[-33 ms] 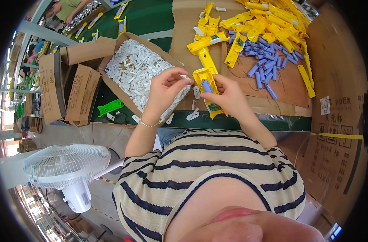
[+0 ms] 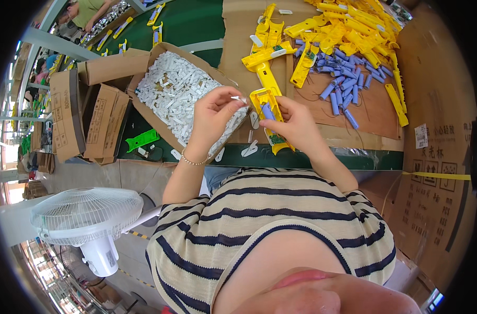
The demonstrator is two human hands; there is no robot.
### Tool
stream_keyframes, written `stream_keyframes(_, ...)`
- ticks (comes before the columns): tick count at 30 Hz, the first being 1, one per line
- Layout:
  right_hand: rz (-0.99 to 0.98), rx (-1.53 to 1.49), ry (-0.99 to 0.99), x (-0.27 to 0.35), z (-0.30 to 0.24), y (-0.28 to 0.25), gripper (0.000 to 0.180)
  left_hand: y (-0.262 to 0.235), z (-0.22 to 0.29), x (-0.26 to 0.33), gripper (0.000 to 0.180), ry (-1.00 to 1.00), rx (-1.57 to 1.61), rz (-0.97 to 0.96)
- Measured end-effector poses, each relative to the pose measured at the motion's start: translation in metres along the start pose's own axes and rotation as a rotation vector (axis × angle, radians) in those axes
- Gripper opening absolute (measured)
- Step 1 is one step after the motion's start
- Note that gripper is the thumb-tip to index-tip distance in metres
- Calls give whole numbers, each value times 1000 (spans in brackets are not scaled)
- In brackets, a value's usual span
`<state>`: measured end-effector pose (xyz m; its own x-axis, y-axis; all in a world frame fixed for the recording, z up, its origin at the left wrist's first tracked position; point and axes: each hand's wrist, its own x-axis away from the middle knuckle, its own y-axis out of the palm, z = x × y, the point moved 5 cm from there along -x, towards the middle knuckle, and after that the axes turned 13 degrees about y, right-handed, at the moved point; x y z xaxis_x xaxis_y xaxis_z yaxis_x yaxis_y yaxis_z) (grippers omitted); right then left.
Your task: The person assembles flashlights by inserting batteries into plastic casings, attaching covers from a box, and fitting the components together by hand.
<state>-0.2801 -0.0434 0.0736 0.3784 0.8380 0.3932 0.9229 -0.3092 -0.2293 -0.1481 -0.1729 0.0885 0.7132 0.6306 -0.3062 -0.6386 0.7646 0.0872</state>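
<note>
My right hand (image 2: 295, 121) grips a yellow plastic housing (image 2: 260, 98), its open side facing up. Inside the housing lies a blue cylindrical battery (image 2: 267, 111), with a green circuit board (image 2: 275, 138) toward the near end. Just left of it, my left hand (image 2: 213, 114) pinches a small white plastic piece (image 2: 238, 98) between thumb and fingertips, apart from the housing. Beneath that hand is a cardboard box (image 2: 144, 109) filled with similar white pieces (image 2: 181, 83). More yellow housings (image 2: 270, 55) lie beyond my right hand.
Blue batteries with wires (image 2: 348, 78) and a heap of yellow housings (image 2: 353, 26) cover the far right. A green housing (image 2: 142, 139) lies left, near loose white pieces (image 2: 250, 148). Cardboard walls (image 2: 440, 136) rise at right; a white fan (image 2: 86, 214) stands at lower left.
</note>
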Motion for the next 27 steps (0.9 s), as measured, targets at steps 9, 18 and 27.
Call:
stream_keyframes(9,221,-59,-218,-7,3,-1,39,19,-13,2,14,158,-13,321)
stream_keyframes(18,318,72,-241,8,-15,-4,45,40,-19,1,15,-75,301,435)
stream_keyframes(27,392,154,-346,11,-18,-9,44,48,-32,-1,11,51,151,380)
